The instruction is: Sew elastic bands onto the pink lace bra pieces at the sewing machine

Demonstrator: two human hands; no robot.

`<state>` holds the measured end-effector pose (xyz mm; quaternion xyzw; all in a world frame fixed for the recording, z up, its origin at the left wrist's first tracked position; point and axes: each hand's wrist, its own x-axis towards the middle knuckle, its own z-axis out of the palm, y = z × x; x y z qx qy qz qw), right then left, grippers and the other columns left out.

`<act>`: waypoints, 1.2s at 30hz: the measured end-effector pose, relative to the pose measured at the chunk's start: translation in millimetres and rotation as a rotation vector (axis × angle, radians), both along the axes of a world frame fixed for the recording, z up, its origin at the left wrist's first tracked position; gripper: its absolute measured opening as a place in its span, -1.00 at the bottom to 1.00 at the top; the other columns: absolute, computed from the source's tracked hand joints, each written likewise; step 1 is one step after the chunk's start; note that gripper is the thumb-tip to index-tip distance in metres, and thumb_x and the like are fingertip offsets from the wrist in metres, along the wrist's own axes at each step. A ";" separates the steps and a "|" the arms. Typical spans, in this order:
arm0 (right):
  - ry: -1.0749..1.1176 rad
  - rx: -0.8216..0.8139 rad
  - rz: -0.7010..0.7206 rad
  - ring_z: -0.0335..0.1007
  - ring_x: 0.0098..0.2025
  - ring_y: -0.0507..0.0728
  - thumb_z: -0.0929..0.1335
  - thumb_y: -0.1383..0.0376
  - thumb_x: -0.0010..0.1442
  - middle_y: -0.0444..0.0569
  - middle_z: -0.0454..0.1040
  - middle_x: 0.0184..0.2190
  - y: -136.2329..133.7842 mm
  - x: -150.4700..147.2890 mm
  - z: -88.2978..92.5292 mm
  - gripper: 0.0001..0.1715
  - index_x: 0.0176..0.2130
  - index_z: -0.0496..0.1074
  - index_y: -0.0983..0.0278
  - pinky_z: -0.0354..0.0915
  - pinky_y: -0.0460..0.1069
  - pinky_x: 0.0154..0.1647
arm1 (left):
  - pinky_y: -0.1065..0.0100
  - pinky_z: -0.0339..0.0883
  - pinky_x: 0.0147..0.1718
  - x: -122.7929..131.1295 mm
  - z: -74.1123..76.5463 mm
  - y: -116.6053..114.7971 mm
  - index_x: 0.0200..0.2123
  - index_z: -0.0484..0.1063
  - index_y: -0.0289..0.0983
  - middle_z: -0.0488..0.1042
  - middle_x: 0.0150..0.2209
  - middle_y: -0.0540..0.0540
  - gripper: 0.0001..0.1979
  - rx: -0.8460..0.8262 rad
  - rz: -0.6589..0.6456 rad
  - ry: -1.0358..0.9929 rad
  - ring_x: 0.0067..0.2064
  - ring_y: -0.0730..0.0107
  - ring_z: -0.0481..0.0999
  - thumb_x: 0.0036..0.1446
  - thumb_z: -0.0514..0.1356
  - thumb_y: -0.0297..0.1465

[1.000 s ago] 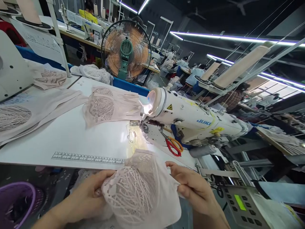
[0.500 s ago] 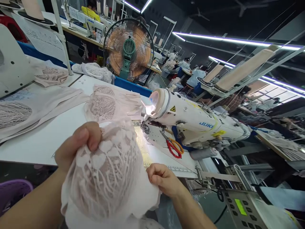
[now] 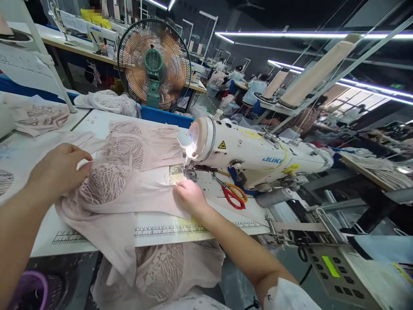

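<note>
A pale pink lace bra (image 3: 106,184) lies spread on the white sewing table, its cup at the left and its band reaching toward the machine. My left hand (image 3: 61,172) is closed, thumb and fingertips pinching the upper edge by the lace cup. At the band's right end, my right hand (image 3: 192,197) grips the fabric with curled fingers, just in front of the lit needle area of the sewing machine (image 3: 251,157). A second lace piece (image 3: 125,148) lies behind. More lace pieces (image 3: 164,267) hang below the table's front edge, over my lap.
Red-and-orange-handled scissors (image 3: 234,196) lie right of the needle. A printed ruler (image 3: 161,231) runs along the table's front edge. A large fan (image 3: 154,64) stands behind the table. At lower left is a purple basket (image 3: 45,284); a control panel (image 3: 332,275) sits at lower right.
The bra, held up close in both hands before, now lies flat on the table. My left hand has moved left, my right hand up toward the needle. The view has shifted rightward.
</note>
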<state>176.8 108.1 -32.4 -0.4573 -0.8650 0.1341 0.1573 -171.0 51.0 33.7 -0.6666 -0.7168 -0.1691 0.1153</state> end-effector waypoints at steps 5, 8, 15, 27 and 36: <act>-0.059 0.111 -0.113 0.26 -0.18 0.18 0.19 0.35 0.25 0.05 0.40 -0.28 4.2 -12.5 -7.9 -0.76 -0.24 0.43 0.28 0.20 0.00 -0.21 | 0.31 0.39 -0.21 117.6 -11.1 6.5 -0.27 0.44 -0.31 0.49 -0.21 -0.12 -0.73 -0.135 -0.496 -0.226 -0.19 0.30 0.49 0.23 -0.06 -0.44; -0.112 0.135 -0.056 0.23 -0.30 0.15 0.20 0.37 0.24 0.02 0.39 -0.37 -3.1 -4.1 -6.9 -0.78 -0.31 0.42 0.28 0.18 -0.02 -0.32 | 0.27 0.40 -0.11 171.4 -44.4 17.4 -0.11 0.44 -0.33 0.52 -0.07 -0.18 -0.68 -0.233 -0.696 -0.170 -0.08 0.28 0.50 0.19 -0.05 -0.53; -0.031 0.188 0.089 0.29 -0.15 0.19 0.23 0.37 0.25 0.10 0.44 -0.16 -39.6 37.7 -3.2 -0.79 -0.21 0.43 0.29 0.31 0.03 -0.14 | 0.07 0.22 0.14 182.7 -83.9 39.8 0.11 0.33 -0.47 0.35 0.17 -0.35 -0.58 -0.179 -0.708 0.088 0.17 0.03 0.33 0.25 0.01 -0.40; 0.128 0.225 0.114 0.35 0.00 0.25 0.23 0.41 0.24 0.19 0.44 -0.02 -66.8 62.3 -11.9 -0.68 -0.02 0.38 0.34 0.40 0.16 -0.01 | 0.15 0.32 -0.03 210.7 -58.5 66.5 0.01 0.40 -0.45 0.45 0.00 -0.35 -0.60 -0.252 -0.644 0.098 0.02 0.05 0.40 0.25 0.01 -0.32; 0.121 0.219 0.086 0.33 0.06 0.25 0.22 0.37 0.25 0.18 0.42 0.04 -66.4 58.3 -15.3 -0.66 0.00 0.37 0.34 0.38 0.17 0.05 | 0.22 0.41 -0.15 215.3 -63.2 75.1 -0.09 0.40 -0.44 0.37 -0.06 -0.35 -0.69 -0.230 -0.630 0.032 -0.10 0.14 0.44 0.22 0.01 -0.37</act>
